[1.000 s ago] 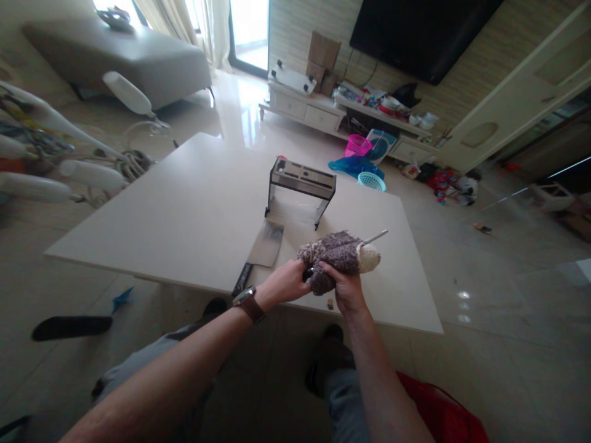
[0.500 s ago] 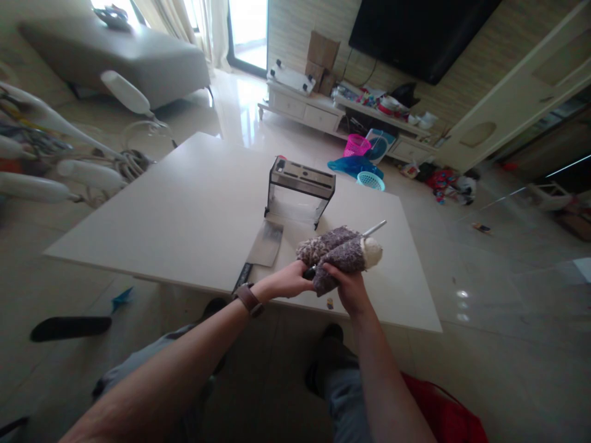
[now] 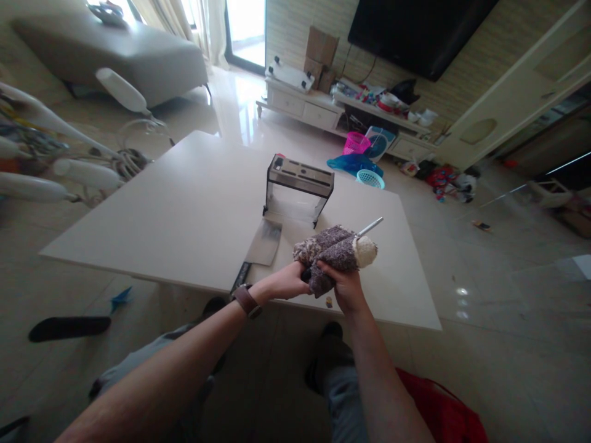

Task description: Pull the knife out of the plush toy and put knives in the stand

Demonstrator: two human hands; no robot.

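My right hand [image 3: 346,284] is closed on a fuzzy grey-brown cloth [image 3: 339,249], bunched thickly above the white table's [image 3: 161,209] near edge, with a cream-coloured bulge at its right end. From behind the cloth a thin silver rod [image 3: 372,226] sticks out to the upper right. My left hand [image 3: 292,280], with a brown watch strap on the wrist, is wrapped around a dark handle that the cloth and fingers mostly hide. Whether handle and rod are one piece cannot be seen. A cleaver [image 3: 264,243] lies to the left, its black handle towards me.
Beyond the cleaver stands a knife block [image 3: 300,175] with a slotted top and clear sides. A tiny figure [image 3: 329,302] is at the table's near edge. Baskets, one pink [image 3: 356,143], sit on the floor behind. A red bag [image 3: 438,409] lies at lower right.
The cloth and the rod have shifted slightly left in view, along with a small shift of the whole picture. Both hands keep their hold.
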